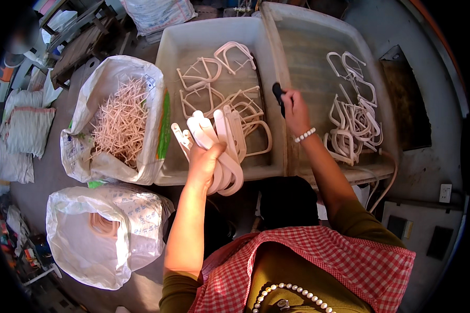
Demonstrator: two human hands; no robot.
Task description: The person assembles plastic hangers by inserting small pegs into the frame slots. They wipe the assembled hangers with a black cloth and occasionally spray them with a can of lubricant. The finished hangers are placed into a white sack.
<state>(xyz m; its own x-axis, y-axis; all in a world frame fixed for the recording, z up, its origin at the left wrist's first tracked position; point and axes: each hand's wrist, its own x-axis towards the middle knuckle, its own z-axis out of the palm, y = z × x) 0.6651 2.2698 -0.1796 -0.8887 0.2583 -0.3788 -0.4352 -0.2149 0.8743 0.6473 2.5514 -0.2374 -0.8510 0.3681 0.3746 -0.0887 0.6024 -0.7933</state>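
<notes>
My left hand (202,166) is closed round a bundle of pale pink, curved plastic pieces (228,175), which fan out over the near edge of the left tub. Several more frames of the same plastic (199,73), with thin bars still joined to them, lie in that tub (173,47). Over the wall between the two tubs, my right hand (296,110) is closed on a small black tool (278,95); its working end cannot be made out. In the right tub (318,31), a tangled pile of pale plastic frames (355,125) rests along the right side.
A white woven sack (78,117) full of thin pink plastic sticks (121,120) stands left of the tubs. Nearer me, another open sack (141,219) holds some curved pieces (103,225). Stuffed sacks (26,135) lie far left; a hose (393,172) hangs at the right tub's near corner.
</notes>
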